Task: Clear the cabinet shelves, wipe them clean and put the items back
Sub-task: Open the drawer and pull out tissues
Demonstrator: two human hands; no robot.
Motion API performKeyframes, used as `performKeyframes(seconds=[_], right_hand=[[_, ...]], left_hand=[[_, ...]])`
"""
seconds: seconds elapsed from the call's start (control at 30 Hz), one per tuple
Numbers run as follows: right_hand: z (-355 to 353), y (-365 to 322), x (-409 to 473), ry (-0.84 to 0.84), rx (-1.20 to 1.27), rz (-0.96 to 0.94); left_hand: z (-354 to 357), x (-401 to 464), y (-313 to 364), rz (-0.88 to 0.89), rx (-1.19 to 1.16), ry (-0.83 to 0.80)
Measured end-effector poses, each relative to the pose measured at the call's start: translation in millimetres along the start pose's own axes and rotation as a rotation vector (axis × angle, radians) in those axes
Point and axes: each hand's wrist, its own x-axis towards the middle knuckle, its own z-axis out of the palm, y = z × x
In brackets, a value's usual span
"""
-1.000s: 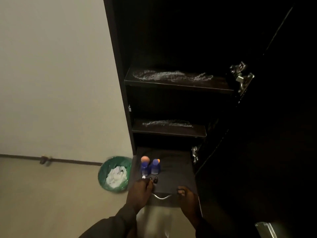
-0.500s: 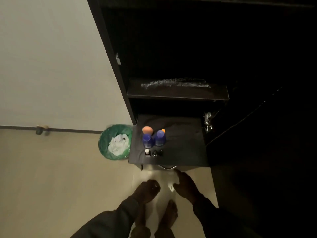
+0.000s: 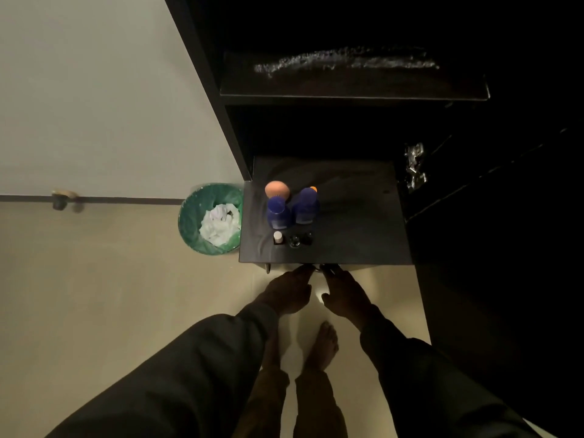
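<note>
A dark cabinet stands open, and a shelf (image 3: pixel 354 86) inside it carries a white smear of residue (image 3: pixel 344 61). Below, a dark flat unit top (image 3: pixel 357 229) juts out towards me. On its left part stand two blue bottles (image 3: pixel 278 213) (image 3: pixel 305 206), an orange egg-shaped sponge (image 3: pixel 277 188) and three tiny vials (image 3: pixel 294 240). My left hand (image 3: pixel 289 292) and my right hand (image 3: pixel 344 290) reach side by side to the front edge. Their outstretched fingertips meet a metal handle (image 3: pixel 316 267) just under it, and neither hand holds anything.
A green-lined bin (image 3: pixel 189 216) with crumpled white tissue stands on the floor left of the unit. The open cabinet door with a metal hinge (image 3: pixel 415 167) is on the right. A door stop (image 3: pixel 61 197) sits at the wall base. My bare feet (image 3: pixel 325 346) stand on pale floor.
My view tilted down and only one shelf shows now. Both hands left the unit's top, dropped back, then came forward again to the handle at its front edge.
</note>
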Motion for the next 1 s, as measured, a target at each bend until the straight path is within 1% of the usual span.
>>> performKeyframes(seconds=[0.13, 0.3, 0.43, 0.53, 0.67, 0.73, 0.8, 0.83, 0.9, 0.93, 1.0], right_hand=[[12.4, -3.2, -1.7, 0.024, 0.018, 0.028], [39.5, 3.0, -25.3, 0.059, 0.132, 0.032], [58.1, 7.6, -49.5, 0.036, 0.172, 0.049], [71.6, 11.2, -66.1, 0.067, 0.267, 0.048], [87.8, 14.7, -88.6, 0.213, 0.473, 0.185], [79.1, 8.8, -92.3, 0.343, 0.547, 0.24], [56.5, 0.0, -88.8, 0.519, 0.538, 0.155], [42.4, -6.4, -85.5, 0.572, 0.541, 0.106], [21.6, -14.5, -74.1, 0.555, 0.557, 0.092], [17.4, -15.1, -65.5, 0.505, 0.561, 0.115], [17.0, -14.7, -47.8, 0.331, 0.497, 0.152]], left_hand=[[11.8, 4.3, -4.8, 0.024, 0.047, 0.0], [44.4, -12.6, -13.6, 0.07, 0.025, 0.043], [66.4, -28.9, -16.6, 0.022, -0.142, 0.103], [79.0, -41.9, -16.8, -0.032, -0.261, 0.138], [98.8, -57.3, -26.2, -0.083, -0.361, 0.196], [102.6, -61.2, -31.0, -0.109, -0.402, 0.234], [96.4, -63.2, -28.3, -0.106, -0.437, 0.271], [91.7, -63.2, -24.9, -0.09, -0.437, 0.283], [81.4, -60.7, -19.4, -0.071, -0.431, 0.285], [75.6, -59.1, -16.5, -0.07, -0.422, 0.279], [66.7, -53.7, -14.8, -0.069, -0.39, 0.27]])
